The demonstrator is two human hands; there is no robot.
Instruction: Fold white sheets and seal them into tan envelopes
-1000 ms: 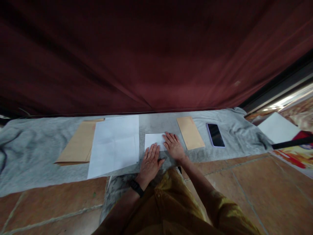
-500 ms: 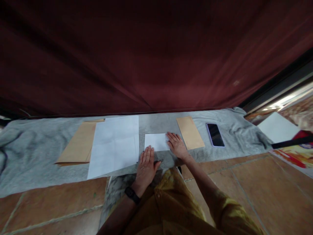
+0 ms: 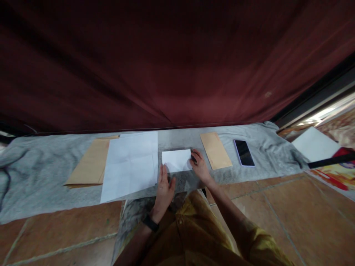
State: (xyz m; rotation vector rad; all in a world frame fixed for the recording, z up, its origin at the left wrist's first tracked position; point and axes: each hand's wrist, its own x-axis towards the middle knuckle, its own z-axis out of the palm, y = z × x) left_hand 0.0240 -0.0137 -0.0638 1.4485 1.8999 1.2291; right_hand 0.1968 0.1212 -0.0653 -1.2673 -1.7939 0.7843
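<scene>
A small folded sheet of white paper [image 3: 176, 160] lies in front of me on a grey cloth. At its lower left corner rests my left hand [image 3: 164, 192], fingers stretched out and thumb apart, with a dark band on the wrist. My right hand [image 3: 200, 167] has its fingers bent around the paper's right edge, gripping it there; a dark gap shows between thumb and forefinger. Just right of that hand lies a brown envelope [image 3: 216, 150]. Large white sheets [image 3: 130, 166] lie left of my left hand, partly over a stack of brown envelopes [image 3: 90, 162].
A phone [image 3: 244, 153] in a purple case lies on the grey cloth [image 3: 266, 151] to the right. Dark red fabric [image 3: 172, 74] hangs behind the narrow surface. Tiled floor [image 3: 291, 203] runs along the near side. A white sheet [image 3: 315, 144] and colourful packaging [image 3: 335, 179] are at far right.
The folded paper has shifted slightly left and turned a little. My right hand has gone from lying flat on it to bent fingers at its edge. My left hand has turned more sideways.
</scene>
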